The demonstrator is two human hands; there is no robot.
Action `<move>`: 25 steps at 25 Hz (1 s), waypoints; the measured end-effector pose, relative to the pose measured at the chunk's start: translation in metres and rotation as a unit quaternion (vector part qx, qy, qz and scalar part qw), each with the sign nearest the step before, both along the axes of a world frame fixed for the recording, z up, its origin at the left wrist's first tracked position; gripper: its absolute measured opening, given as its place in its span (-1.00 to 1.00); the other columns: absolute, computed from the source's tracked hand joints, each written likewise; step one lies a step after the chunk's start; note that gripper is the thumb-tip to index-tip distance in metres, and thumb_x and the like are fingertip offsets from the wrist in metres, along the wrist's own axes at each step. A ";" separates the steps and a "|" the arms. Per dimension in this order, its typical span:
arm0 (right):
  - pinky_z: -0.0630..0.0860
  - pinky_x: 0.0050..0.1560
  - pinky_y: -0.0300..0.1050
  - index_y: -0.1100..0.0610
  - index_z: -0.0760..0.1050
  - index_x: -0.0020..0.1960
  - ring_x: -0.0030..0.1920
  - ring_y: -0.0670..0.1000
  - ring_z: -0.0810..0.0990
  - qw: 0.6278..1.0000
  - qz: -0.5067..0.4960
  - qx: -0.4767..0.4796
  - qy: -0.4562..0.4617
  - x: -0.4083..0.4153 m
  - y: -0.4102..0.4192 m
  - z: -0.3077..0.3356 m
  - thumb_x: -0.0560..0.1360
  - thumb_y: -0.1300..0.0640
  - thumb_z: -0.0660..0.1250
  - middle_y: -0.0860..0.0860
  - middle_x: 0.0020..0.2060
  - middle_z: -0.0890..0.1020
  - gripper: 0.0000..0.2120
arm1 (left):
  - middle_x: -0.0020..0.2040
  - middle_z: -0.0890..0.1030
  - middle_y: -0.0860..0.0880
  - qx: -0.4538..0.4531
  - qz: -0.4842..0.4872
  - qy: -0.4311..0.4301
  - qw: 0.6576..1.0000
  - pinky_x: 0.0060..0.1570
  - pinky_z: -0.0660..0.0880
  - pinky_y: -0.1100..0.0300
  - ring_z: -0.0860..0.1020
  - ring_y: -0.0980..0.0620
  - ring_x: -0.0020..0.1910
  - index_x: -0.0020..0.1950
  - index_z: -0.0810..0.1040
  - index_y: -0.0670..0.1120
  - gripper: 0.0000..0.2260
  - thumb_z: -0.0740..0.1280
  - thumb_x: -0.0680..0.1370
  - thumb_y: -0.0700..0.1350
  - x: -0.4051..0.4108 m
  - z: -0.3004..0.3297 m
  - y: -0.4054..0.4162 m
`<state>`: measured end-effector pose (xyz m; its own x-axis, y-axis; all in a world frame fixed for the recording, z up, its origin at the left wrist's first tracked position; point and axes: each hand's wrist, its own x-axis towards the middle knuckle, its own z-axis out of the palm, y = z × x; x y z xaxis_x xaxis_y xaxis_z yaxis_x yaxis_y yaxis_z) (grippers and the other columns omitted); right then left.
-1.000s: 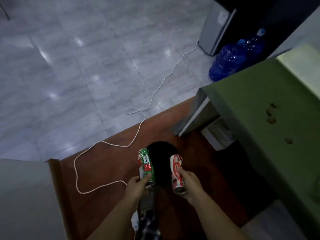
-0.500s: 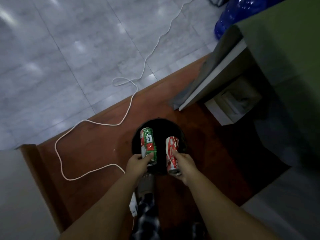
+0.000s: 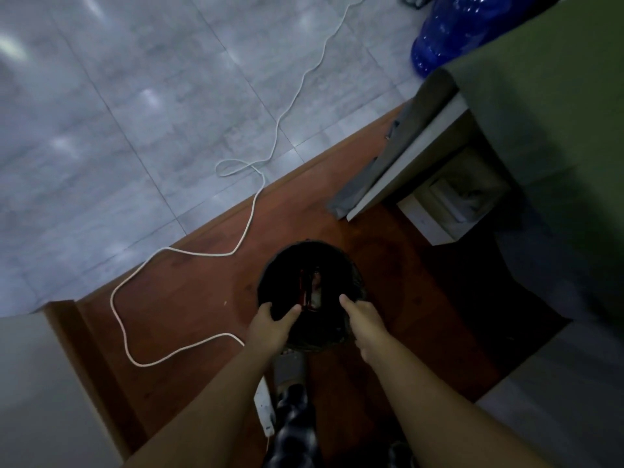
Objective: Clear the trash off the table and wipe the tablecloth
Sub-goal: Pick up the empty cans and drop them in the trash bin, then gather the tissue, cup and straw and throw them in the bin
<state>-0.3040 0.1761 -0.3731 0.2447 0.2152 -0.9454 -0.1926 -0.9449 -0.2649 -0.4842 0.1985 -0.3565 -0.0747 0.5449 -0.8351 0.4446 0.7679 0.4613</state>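
A round black trash bin (image 3: 353, 282) stands on the brown wooden floor just in front of me. Inside it a red drinks can (image 3: 307, 292) shows dimly; the green can is lost in the dark. My left hand (image 3: 270, 327) hovers over the bin's near left rim, fingers spread and empty. My right hand (image 3: 363, 319) hangs over the near right rim, fingers loosely apart and holding nothing. The table with the green tablecloth (image 3: 547, 106) fills the upper right.
A white cable (image 3: 253, 211) snakes across the grey tiles and wood to a power strip (image 3: 264, 405) by my leg. Blue water jugs (image 3: 449, 32) stand beyond the table. An open cardboard box (image 3: 449, 204) sits under the table's edge.
Both hands held cans above the bin half a second ago; now they are empty and the cans have dropped into the bin. The view has tilted down and closer.
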 end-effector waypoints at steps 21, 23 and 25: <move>0.43 0.29 0.00 0.08 0.38 0.34 0.27 -0.04 0.49 0.875 -0.257 0.369 -0.178 0.172 -0.021 0.416 0.54 0.02 0.32 -0.04 0.26 0.52 -0.60 | 0.27 0.51 0.06 0.360 -0.373 -0.190 0.834 0.24 0.45 0.07 0.48 0.09 0.23 0.37 0.41 -0.01 -0.32 0.37 0.34 0.30 0.246 0.389 0.085; 0.44 0.28 0.01 0.08 0.40 0.32 0.26 -0.02 0.51 0.852 -0.305 0.369 -0.213 0.199 -0.061 0.424 0.53 0.03 0.34 -0.02 0.25 0.53 -0.61 | 0.29 0.50 0.03 0.362 -0.423 -0.209 0.804 0.25 0.44 0.06 0.48 0.06 0.25 0.38 0.39 -0.03 -0.32 0.39 0.36 0.28 0.280 0.402 0.058; 0.46 0.29 0.03 0.05 0.41 0.31 0.25 -0.01 0.52 0.839 -0.335 0.359 -0.236 0.221 -0.091 0.424 0.52 0.02 0.36 -0.02 0.26 0.53 -0.61 | 0.34 0.48 -0.01 0.362 -0.456 -0.222 0.782 0.27 0.43 0.04 0.46 0.05 0.27 0.40 0.37 -0.04 -0.32 0.41 0.39 0.25 0.304 0.406 0.038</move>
